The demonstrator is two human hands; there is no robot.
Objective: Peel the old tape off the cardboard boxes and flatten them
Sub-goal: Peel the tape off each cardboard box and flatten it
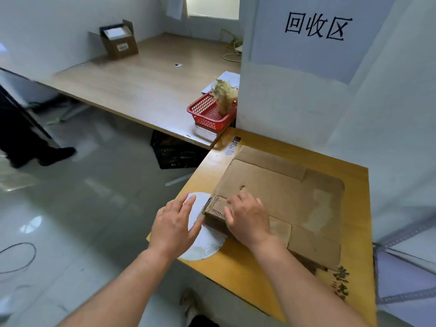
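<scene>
**Flattened cardboard pressed at its near corner under a "回收区" sign**

The fingers of the left hand are held straight and slightly spread. Nothing is held in them; they lie over a white round disc just left of the cardboard. The fingers of the right hand are bent and set on the near-left corner of the flattened cardboard box, with the thumb against its folded edge. Whether that edge is gripped or only pressed cannot be told.

The cardboard lies flat on a yellow surface at lower right of the frame. Pale strips of old tape are seen along its right side. Blue characters near the far-left corner of this surface are too blurred to read, and dark characters at its lower right are cut off.

At upper right, "回收区" is written in black on a white sheet. At centre, a red basket holding a pale crumpled clump stands on a long wooden surface. At upper left, an open cardboard box bears a white label that cannot be read.
</scene>
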